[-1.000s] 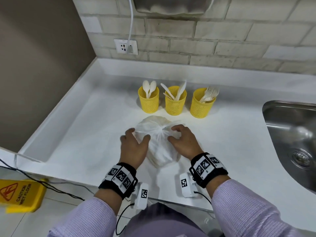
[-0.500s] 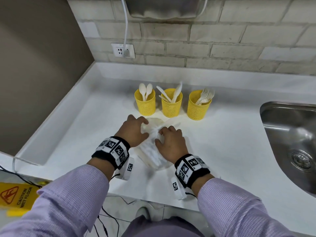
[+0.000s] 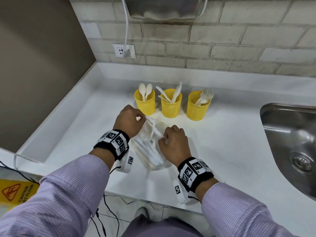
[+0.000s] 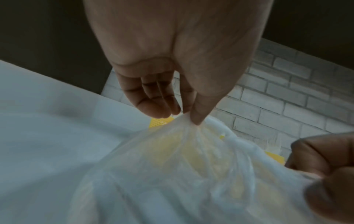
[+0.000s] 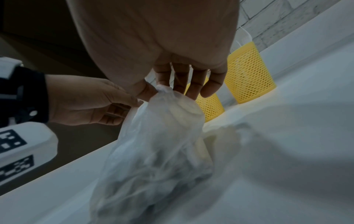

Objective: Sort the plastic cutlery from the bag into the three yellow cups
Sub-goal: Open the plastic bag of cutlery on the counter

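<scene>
Left hand [image 3: 128, 121] and right hand [image 3: 174, 142] each pinching bag [image 3: 150, 151] mouth near counter [image 3: 230, 142] front edge, before three yellow cups [image 3: 171, 104]; risk: thin film tearing, cutlery spilling; pulling apart too hard

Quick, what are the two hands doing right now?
Left hand: pinching the top of the plastic bag.
Right hand: pinching the other side of the bag's top.
</scene>
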Available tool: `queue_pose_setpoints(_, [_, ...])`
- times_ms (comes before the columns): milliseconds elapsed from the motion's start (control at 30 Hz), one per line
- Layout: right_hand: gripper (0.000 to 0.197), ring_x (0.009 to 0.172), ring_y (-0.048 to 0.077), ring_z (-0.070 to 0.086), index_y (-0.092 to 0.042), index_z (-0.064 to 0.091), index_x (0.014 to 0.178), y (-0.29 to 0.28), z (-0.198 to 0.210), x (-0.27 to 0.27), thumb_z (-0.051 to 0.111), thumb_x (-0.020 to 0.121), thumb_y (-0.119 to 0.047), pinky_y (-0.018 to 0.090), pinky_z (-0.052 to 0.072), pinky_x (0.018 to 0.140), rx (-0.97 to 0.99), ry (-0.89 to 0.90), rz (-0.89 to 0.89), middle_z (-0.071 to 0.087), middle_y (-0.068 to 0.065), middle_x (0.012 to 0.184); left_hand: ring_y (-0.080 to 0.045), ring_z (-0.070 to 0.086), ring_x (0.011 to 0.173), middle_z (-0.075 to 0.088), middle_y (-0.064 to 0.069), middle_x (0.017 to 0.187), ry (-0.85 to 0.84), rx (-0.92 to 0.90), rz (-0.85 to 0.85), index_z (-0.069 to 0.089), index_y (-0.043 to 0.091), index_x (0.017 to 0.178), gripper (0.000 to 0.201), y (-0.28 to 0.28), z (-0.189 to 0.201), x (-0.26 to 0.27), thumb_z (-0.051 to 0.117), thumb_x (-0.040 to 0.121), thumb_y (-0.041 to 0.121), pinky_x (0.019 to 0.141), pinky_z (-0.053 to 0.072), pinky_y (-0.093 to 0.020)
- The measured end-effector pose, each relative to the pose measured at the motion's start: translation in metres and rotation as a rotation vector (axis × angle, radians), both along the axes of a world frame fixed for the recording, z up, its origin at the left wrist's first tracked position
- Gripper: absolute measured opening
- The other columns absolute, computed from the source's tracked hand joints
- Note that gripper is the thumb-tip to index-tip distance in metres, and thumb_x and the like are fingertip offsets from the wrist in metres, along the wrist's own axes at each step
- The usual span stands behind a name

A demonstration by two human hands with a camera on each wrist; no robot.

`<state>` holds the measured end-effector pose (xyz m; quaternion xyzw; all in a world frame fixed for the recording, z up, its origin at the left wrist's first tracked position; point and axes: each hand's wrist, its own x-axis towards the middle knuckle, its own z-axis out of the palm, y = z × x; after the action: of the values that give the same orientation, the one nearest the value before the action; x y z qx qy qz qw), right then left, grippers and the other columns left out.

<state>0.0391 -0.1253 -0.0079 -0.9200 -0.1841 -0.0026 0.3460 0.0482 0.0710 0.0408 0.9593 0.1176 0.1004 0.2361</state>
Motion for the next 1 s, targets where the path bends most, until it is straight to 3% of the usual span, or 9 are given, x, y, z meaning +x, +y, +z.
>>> queue_pose_setpoints(167, [0.038,0.093,0.027,0.051,-0.019,0.055,0.094,0.0,0.002,0.001,0.056,0.075,-0.051,0.04,0.047,0.074,0.055,0.085,-0.031,0.056,-0.001,0.098,-0.026,0.062,0.103,0.06,-0.011,0.115,0.017,-0.079,-0.143,0.075,0.023,0.113,0.029,-0.008,-0.002,-0.006,0.079,0.084,0.022,0.095,0.05,-0.035])
queue_pose_setpoints(267, [0.038,0.103,0.028,0.051,-0.02,0.061,0.111,0.005,0.006,0.003,0.064,0.085,-0.048,0.042,0.047,0.082,-0.07,0.097,0.034,0.057,0.003,0.111,-0.021,0.061,0.096,0.064,-0.006,0.104,0.032,-0.051,-0.121,0.077,0.019,0.097,0.013,-0.015,-0.004,-0.007,0.077,0.087,0.028,0.085,0.046,-0.03])
queue_pose_setpoints(400, [0.017,0.089,0.036,0.059,-0.011,0.063,0.092,0.0,0.008,0.009,0.057,0.087,-0.027,0.044,0.05,0.073,0.035,0.034,0.004,0.057,0.007,0.091,-0.025,0.062,0.084,0.062,0.004,0.075,0.026,-0.197,0.158,0.065,0.019,0.085,0.016,-0.009,-0.001,-0.007,0.064,0.096,0.032,0.074,0.043,-0.027])
queue_pose_setpoints(500, [0.012,0.072,0.03,0.054,-0.016,0.049,0.075,-0.008,0.012,0.016,0.058,0.081,-0.021,0.045,0.05,0.064,0.197,-0.001,-0.091,0.051,0.002,0.079,-0.025,0.059,0.082,0.062,0.001,0.074,-0.022,-0.289,0.291,0.064,0.015,0.09,0.015,0.0,0.006,-0.013,0.06,0.099,0.027,0.069,0.037,-0.024])
queue_pose_setpoints(600, [0.013,0.075,0.031,0.052,-0.017,0.047,0.077,-0.008,0.02,0.021,0.06,0.08,-0.015,0.044,0.048,0.065,0.254,-0.04,-0.095,0.05,0.001,0.081,-0.028,0.065,0.074,0.067,-0.005,0.071,-0.03,-0.374,0.274,0.064,0.018,0.1,0.01,-0.001,0.01,-0.02,0.055,0.098,0.023,0.061,0.044,-0.027])
queue_pose_setpoints(700, [0.023,0.091,0.033,0.056,-0.017,0.062,0.094,0.001,0.028,0.022,0.058,0.076,-0.032,0.044,0.05,0.073,0.227,-0.011,-0.047,0.059,0.002,0.095,-0.028,0.068,0.073,0.07,-0.008,0.067,0.039,-0.345,0.174,0.067,0.025,0.102,0.013,-0.008,0.012,-0.02,0.056,0.096,0.027,0.069,0.054,-0.03])
queue_pose_setpoints(867, [0.009,0.086,0.022,0.059,-0.019,0.067,0.081,0.008,0.04,0.023,0.062,0.081,-0.027,0.039,0.049,0.077,0.409,0.066,-0.001,0.063,-0.002,0.088,-0.037,0.062,0.076,0.065,-0.018,0.073,-0.004,-0.322,0.192,0.064,0.002,0.079,0.035,-0.011,0.027,-0.018,0.056,0.095,0.032,0.071,0.052,-0.04])
queue_pose_setpoints(933, [0.016,0.07,0.012,0.054,-0.022,0.059,0.069,0.003,0.05,0.026,0.062,0.083,-0.016,0.032,0.043,0.069,0.591,0.175,-0.058,0.06,-0.009,0.071,-0.037,0.061,0.071,0.061,-0.019,0.071,-0.066,-0.478,0.272,0.057,0.0,0.076,0.037,-0.005,0.035,-0.018,0.053,0.092,0.033,0.074,0.056,-0.047])
queue_pose_setpoints(1000, [0.016,0.066,0.015,0.049,-0.017,0.055,0.064,-0.004,0.06,0.029,0.058,0.08,-0.019,0.03,0.039,0.068,0.777,0.274,-0.096,0.058,0.005,0.065,-0.029,0.057,0.07,0.056,-0.009,0.067,-0.103,-0.731,0.358,0.053,0.006,0.071,0.028,-0.002,0.046,-0.018,0.052,0.089,0.028,0.072,0.057,-0.046])
